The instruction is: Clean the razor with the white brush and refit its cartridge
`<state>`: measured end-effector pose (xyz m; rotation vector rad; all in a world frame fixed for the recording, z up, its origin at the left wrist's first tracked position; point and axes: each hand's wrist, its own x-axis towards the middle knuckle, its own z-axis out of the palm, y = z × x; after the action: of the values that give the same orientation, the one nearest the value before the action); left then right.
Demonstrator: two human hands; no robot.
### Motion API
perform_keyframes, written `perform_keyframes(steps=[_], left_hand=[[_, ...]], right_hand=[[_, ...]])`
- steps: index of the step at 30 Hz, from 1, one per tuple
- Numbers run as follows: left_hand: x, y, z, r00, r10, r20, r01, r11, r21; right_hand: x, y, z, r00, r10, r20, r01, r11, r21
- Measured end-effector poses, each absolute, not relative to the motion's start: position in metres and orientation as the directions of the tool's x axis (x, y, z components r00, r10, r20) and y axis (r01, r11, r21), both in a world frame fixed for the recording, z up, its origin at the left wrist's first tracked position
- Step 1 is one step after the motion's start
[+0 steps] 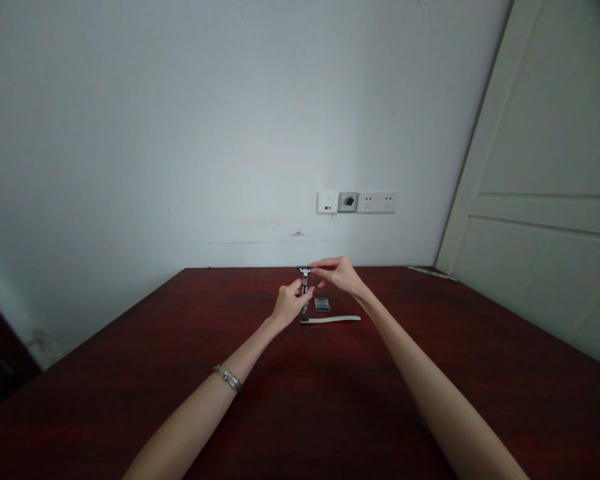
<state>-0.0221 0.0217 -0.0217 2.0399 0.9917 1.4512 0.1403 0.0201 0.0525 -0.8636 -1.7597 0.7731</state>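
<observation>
My left hand [287, 304] is closed round the handle of a silver-and-black safety razor [305, 280], which stands upright above the table with its head at the top. The thumb and fingers of my right hand [341, 274] pinch the right end of the razor's dark head. Below my right hand, a small clear-and-dark case [322, 305] lies on the table; what it holds is too small to make out. Nearer to me lies a slim white stick with a dark left end, like a toothbrush [333, 320].
The dark red wooden table [300, 400] runs up to a pale wall [260, 133] with a row of sockets [377, 202]. A thin patterned strip [431, 273] lies by the far right edge. A cream panelled door [545, 220] stands at the right.
</observation>
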Motion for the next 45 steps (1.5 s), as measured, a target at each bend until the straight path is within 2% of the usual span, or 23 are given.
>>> perform_keyframes(steps=[25, 45], left_hand=[[-0.0186, 0.0143, -0.0157, 0.164, 0.728, 0.666, 0.307, -0.679, 0.667], [-0.0183, 0.0152, -0.0142, 0.152, 0.731, 0.665, 0.302, -0.675, 0.673]], right_hand=[[0.1431, 0.0298, 0.0474, -0.242, 0.816, 0.526, 0.116, 0.562, -0.819], [0.1422, 0.0289, 0.0476, -0.245, 0.796, 0.553, 0.134, 0.593, -0.794]])
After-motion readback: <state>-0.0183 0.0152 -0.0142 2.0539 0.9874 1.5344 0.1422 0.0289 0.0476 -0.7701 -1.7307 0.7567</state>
